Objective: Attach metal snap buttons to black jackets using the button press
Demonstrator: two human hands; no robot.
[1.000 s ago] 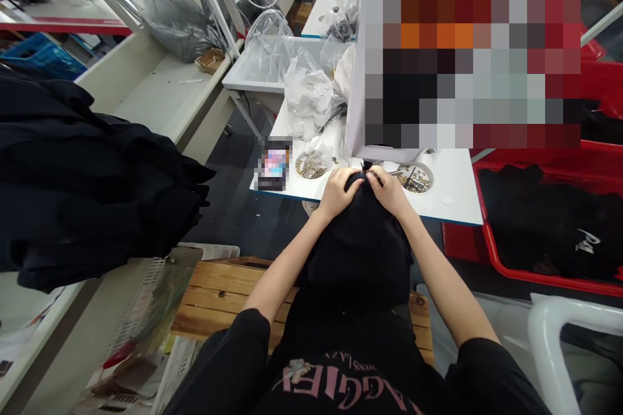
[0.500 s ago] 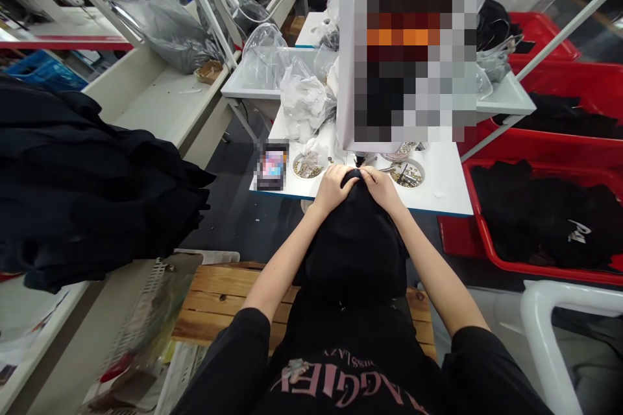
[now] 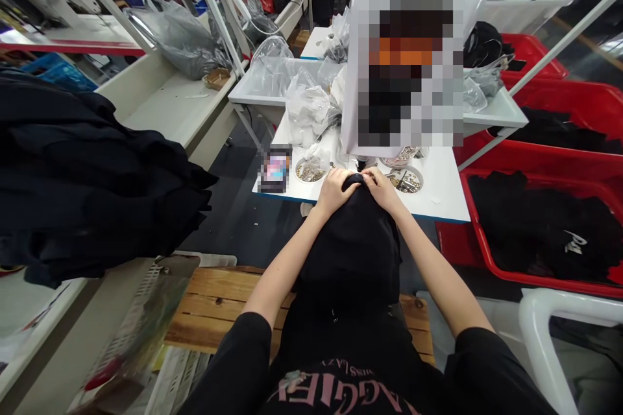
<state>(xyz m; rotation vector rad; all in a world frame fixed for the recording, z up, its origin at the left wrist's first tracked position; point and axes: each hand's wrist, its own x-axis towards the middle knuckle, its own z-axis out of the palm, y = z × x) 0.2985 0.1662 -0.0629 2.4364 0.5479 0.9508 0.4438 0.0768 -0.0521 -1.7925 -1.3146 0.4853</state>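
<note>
Left hand (image 3: 335, 191) and right hand (image 3: 382, 189) close together on soft black cloth garment (image 3: 353, 253), fingers (image 3: 370, 175) curled and clenched on its gathered top edge. Garment running from lap up to edge of white rectangular table (image 3: 438, 198). Round dish of small gold-coloured metal pieces (image 3: 309, 172) left of hands, second round dish of metal pieces (image 3: 405, 179) right. Red plastic bin (image 3: 516, 277) of black clothing farther right.

You have one left hand (image 3: 335, 192) and one right hand (image 3: 382, 189) on one black garment (image 3: 351, 253). Count three round dishes of metal fittings (image 3: 309, 172) on one white table (image 3: 438, 198), three red plastic bins (image 3: 540, 283) to your right, and one wooden bench (image 3: 219, 301) below your arms
</note>
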